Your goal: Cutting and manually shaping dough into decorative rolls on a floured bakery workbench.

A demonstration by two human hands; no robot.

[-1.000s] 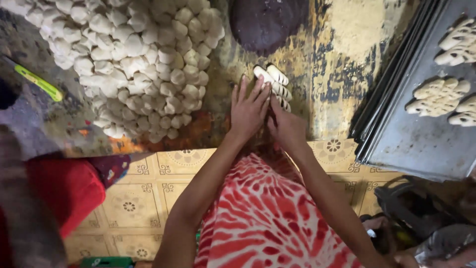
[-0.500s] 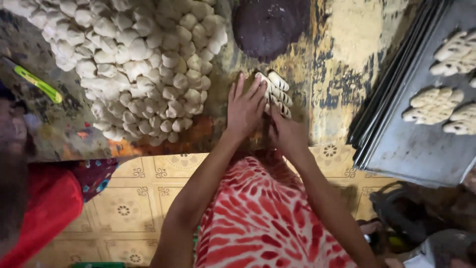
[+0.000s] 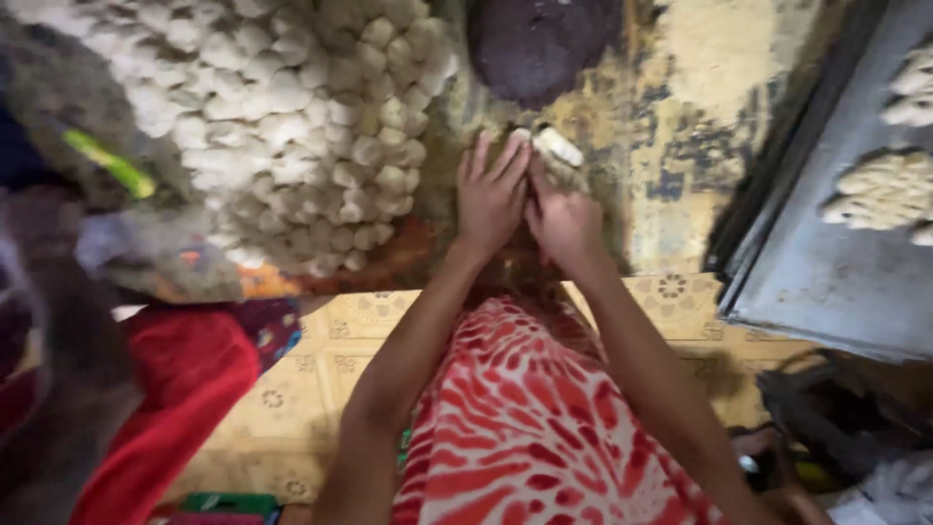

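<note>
My left hand [image 3: 491, 192] and my right hand [image 3: 562, 220] lie side by side, palms down, on a worn yellow-brown work surface [image 3: 680, 117]. Both press on a small row of pale dough pieces [image 3: 556, 146] whose ends stick out past my fingertips. The fingers of my left hand are spread flat. My right hand is partly tucked beside the left, so its fingers are mostly hidden. A large heap of small white dough balls [image 3: 282, 117] lies just left of my hands.
A dark round lump [image 3: 544, 44] sits beyond my hands. Stacked grey metal trays [image 3: 836, 282] at the right carry shaped dough clusters [image 3: 884, 190]. A person in red cloth [image 3: 185, 389] sits at the left. Patterned yellow floor tiles [image 3: 311, 379] lie below.
The view has shifted and blurred. My hands stay pressed together over the dough row and now cover more of it. The person at the left has moved.
</note>
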